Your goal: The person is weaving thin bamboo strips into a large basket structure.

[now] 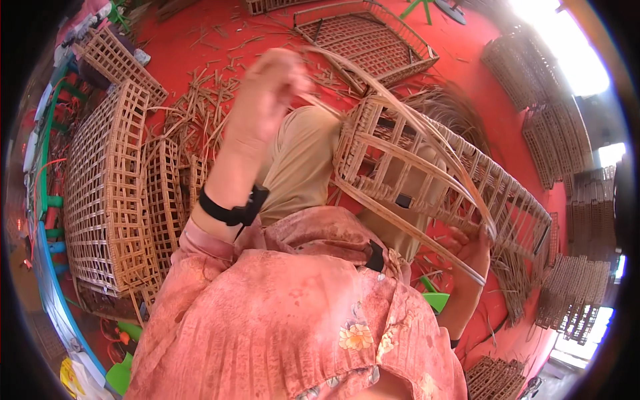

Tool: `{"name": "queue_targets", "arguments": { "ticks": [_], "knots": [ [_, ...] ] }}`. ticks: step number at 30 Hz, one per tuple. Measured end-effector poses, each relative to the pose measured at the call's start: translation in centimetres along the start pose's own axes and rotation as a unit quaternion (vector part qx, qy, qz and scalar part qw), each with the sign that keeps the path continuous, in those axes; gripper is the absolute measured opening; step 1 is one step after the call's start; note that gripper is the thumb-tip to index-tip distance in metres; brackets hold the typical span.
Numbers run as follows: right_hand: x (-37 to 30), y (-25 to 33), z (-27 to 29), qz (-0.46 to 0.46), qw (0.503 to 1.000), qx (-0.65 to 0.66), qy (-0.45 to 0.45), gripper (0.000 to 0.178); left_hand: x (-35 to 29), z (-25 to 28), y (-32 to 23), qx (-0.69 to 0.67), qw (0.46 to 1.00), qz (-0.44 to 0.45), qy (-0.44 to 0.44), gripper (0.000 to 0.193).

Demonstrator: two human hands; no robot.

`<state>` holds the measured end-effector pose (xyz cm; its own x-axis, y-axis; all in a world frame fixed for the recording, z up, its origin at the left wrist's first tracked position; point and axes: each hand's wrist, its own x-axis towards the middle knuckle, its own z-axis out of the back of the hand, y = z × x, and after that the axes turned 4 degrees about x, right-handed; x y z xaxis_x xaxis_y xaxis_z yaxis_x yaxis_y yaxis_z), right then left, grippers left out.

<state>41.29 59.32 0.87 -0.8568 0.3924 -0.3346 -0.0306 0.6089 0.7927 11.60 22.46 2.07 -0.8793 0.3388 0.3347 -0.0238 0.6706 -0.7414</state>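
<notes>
Woven rattan basket (490,175) right of centre, tipped over the person's knees, open lattice showing. Long axis slants from upper centre down toward the right edge of the frame.

Right hand (473,250) is the nearer one: at the basket's lower edge, fingers curled close where a long rattan strand (383,90) comes down. Touching, it seems; whether they pinch strand, rim or both, cannot tell.

Left hand (270,87), with a black wristband (230,212), is raised at upper centre-left, apart from the basket, blurred. Fingers look partly curled; a pale strip runs from near them toward the basket's near end, but grip unclear. From these fingers the basket lies to the right and lower.

The strand arches over the basket between the upper centre and the right hand.

Around: lattice baskets (100,193) stacked at left, a shallow woven tray (367,43) at top, offcuts (213,87) strewn on the red floor (233,27).
</notes>
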Motion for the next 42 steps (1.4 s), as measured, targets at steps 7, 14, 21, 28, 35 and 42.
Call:
{"name": "queue_targets", "arguments": {
  "ticks": [7,14,21,28,35,42],
  "knots": [
    [-2.9,1.7,-3.8,-0.092,0.970,-0.178,0.134,0.047,-3.6,20.0,-0.7,-0.157,0.875,-0.058,-0.455,0.017],
    [-3.3,0.1,-10.3,-0.077,0.958,-0.111,0.253,0.053,-15.6,30.2,7.4,-0.091,0.800,0.102,-0.584,0.025],
    [-2.6,-2.3,-10.5,-0.168,0.915,-0.197,0.309,0.048,-12.8,16.6,2.4,0.712,0.553,0.379,-0.207,0.041],
    [-3.3,-3.5,-11.8,-0.149,0.872,-0.376,0.276,0.041,-1.4,-6.5,-3.8,0.525,0.819,-0.157,0.172,0.058],
    [-4.8,1.1,-11.2,-0.057,0.801,-0.391,0.450,0.036,3.9,-12.6,-1.6,0.608,0.563,-0.076,0.555,0.051],
    [-4.0,1.6,-12.9,0.229,0.902,-0.325,0.170,0.042,3.6,-14.7,-0.9,0.610,0.525,0.097,0.585,0.039]
  ]
}}
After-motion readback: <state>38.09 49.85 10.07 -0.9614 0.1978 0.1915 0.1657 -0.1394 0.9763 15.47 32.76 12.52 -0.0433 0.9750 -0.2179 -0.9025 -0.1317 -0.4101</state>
